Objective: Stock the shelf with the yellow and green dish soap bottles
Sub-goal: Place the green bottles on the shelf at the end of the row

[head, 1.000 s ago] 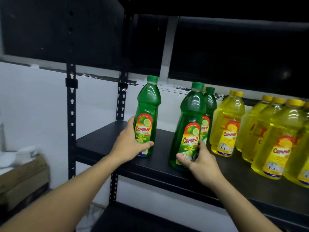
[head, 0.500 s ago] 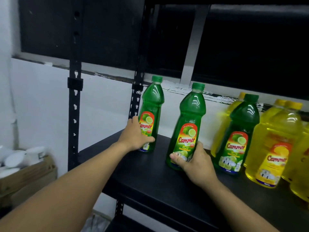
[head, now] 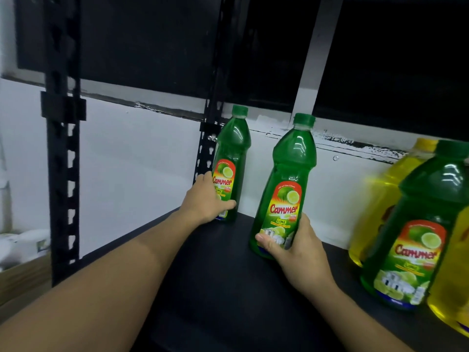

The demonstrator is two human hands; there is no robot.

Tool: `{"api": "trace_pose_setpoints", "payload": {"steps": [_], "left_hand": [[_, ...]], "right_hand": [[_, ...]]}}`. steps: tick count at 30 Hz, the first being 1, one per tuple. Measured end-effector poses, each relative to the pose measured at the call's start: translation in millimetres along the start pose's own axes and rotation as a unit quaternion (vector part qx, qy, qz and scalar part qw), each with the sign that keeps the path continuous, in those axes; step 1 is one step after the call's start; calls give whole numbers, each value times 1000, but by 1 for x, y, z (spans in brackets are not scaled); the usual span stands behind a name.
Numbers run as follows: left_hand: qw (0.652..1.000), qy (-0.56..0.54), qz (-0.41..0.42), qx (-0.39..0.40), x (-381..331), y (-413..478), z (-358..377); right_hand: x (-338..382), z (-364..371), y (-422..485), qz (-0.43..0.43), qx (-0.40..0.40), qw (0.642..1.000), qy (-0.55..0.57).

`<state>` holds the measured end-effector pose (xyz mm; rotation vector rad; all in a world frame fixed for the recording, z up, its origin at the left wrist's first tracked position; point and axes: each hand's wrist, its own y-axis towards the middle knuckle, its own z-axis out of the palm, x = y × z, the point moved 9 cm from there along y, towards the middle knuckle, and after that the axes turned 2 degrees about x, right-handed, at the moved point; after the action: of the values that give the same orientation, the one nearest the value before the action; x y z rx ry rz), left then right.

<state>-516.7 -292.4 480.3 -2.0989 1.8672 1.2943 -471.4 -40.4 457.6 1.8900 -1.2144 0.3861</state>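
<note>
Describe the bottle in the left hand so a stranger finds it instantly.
Follow the black shelf to its back left corner, by the perforated post. The green bottle there, gripped by the left hand, is the leftmost; the right hand grips a nearer green bottle.

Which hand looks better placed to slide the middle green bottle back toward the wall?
Probably the right hand: it grips the middle bottle near its base, while the left hand holds the corner bottle.

back-corner green bottle [head: 232, 158] upright | middle green bottle [head: 289, 179] nearer front | right green bottle [head: 429, 199] fronting yellow bottle [head: 375, 199]
</note>
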Motion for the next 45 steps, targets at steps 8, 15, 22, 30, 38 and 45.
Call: {"api": "trace_pose_setpoints", "payload": {"steps": [8, 15, 22, 30, 38, 45], "left_hand": [[1000, -18, 4, -12, 5, 11, 8], [997, -67, -32, 31, 24, -5, 15], [980, 100, -19, 169, 23, -50, -13], [973, 154, -38, 166, 54, -100, -42], [978, 145, -50, 141, 55, -100, -47], [982, 138, -43, 123, 55, -100, -49]], "right_hand": [[2, -1, -1, -9, -11, 1000, 11], [2, -3, -5, 13, 17, 999, 26], [12, -4, -12, 18, 59, 998, -24], [40, 26, -12, 6, 94, 992, -82], [65, 65, 8, 5, 96, 992, -78], [77, 89, 24, 6, 84, 992, -90]]}}
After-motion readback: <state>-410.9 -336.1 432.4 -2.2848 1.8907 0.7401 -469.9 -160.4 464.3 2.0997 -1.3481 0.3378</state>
